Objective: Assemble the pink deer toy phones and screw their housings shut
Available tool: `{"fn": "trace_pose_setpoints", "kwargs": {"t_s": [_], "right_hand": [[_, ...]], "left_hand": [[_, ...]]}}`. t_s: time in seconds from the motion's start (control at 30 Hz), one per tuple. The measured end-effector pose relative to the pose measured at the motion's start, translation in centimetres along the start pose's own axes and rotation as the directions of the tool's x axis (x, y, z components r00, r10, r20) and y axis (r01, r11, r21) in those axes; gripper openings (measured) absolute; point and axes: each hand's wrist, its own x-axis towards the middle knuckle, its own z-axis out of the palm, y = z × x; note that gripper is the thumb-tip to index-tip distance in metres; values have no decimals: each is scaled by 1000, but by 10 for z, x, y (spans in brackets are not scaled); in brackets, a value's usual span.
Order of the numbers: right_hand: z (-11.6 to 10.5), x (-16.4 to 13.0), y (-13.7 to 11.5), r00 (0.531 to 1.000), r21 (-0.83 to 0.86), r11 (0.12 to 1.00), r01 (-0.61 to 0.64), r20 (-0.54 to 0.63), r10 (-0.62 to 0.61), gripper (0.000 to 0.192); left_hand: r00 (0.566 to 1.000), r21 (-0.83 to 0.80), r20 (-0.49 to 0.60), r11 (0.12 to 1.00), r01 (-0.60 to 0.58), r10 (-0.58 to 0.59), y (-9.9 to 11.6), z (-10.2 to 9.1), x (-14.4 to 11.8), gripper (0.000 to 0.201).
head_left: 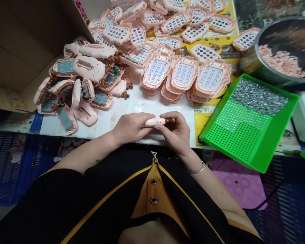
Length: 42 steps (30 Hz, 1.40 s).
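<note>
**One pink shell in hand, heaps on either side**

At the lower centre of the frame, both hands meet over the front edge of the white table [122,112]. The left hand [130,128] is curled around one end of a pink toy phone [155,122], and the right hand [176,130] pinches the other end, where small brown antlers stick out past the fingers. The piece lies sideways between them, just above the table edge, so only its narrow pale pink side shows; whether its halves are already joined I cannot tell.

Judging from the piles, the work looks to be somewhere in the middle. In the upper left sits a jumbled heap of assembled-looking bodies [78,84], pink with brown antlers, some showing green circuit boards, some lying back side up. Across the upper centre spreads a much larger stock of keypad front shells [183,73], stacked several deep, with white button grids facing up. These far outnumber the heap on the left, so plenty appears left to do.

At the right, a green perforated tray [241,135] holds a mound of small silvery screws [259,96] in its far corner. Above it, in the upper right, a metal bowl [259,44] holds small pink parts.
</note>
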Motion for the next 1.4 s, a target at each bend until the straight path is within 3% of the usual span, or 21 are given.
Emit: {"fn": "trace_pose_setpoints", "kwargs": {"t_s": [0.1, 0.3, 0.5, 0.57, 0.67, 0.73, 0.77, 0.8, 0.83, 0.87, 0.93, 1.0, 1.07, 1.13, 1.3, 1.4], "right_hand": [[4, 1, 1, 999, -36, 999, -35, -43, 33, 36], [4, 1, 8, 997, -26, 999, -47, -62, 45, 41], [4, 0, 12, 998, -56, 998, 9, -54, -12, 37], [4, 0, 12, 999, -47, 999, 11, -51, -14, 36], [5, 1, 13, 999, -41, 999, 37, 3, -37, 36], [5, 2, 14, 996, -24, 996, 90, -9, -91, 41], [5, 3, 14, 992, -5, 993, 116, -52, -116, 46], [5, 4, 14, 986, 20, 991, 134, -100, -132, 51], [6, 5, 13, 983, 41, 989, 143, -124, -137, 52], [7, 5, 12, 985, 43, 988, 147, -101, -142, 50], [9, 6, 7, 980, -49, 982, 183, 90, -178, 47], [12, 6, 0, 926, -197, 938, 285, 307, -217, 52], [15, 6, -6, 886, -298, 883, 362, 404, -227, 57], [15, 7, -12, 882, -340, 866, 366, 425, -205, 57], [12, 5, -17, 845, -365, 832, 418, 493, -208, 58], [10, 2, -18, 871, -437, 798, 415, 443, -211, 66]], "left_hand": [[999, -20, -1, 999, 32, -32, -2, 3, 4, 37], [992, -253, -75, 964, 81, -103, -14, -1, -9, 44], [978, -186, -164, 978, 95, -126, -14, 2, -29, 37], [980, -139, -132, 982, 129, -147, -10, -1, -27, 38], [983, -46, 11, 982, 183, -182, -1, -8, -16, 41], [980, -120, 40, 973, 199, -195, 4, -9, -7, 40], [977, -248, 20, 945, 212, -214, 6, -8, -3, 39], [969, -431, 3, 874, 226, -249, 8, -6, 1, 39], [955, -631, -1, 741, 229, -296, 10, -4, 5, 42], [939, -802, 18, 556, 219, -345, 11, -1, 7, 48], [912, -967, 98, 181, 182, -399, 14, 5, 10, 56], [891, -983, 178, -38, 178, -419, 18, 10, 11, 54], [865, -969, 245, -131, 209, -438, 21, 13, 10, 44], [848, -961, 271, -174, 214, -455, 21, 15, 10, 32], [892, -980, 146, -188, 70, -427, 8, 11, 16, 28], [896, -984, 119, -170, 49, -427, 3, 10, 19, 27]]}}
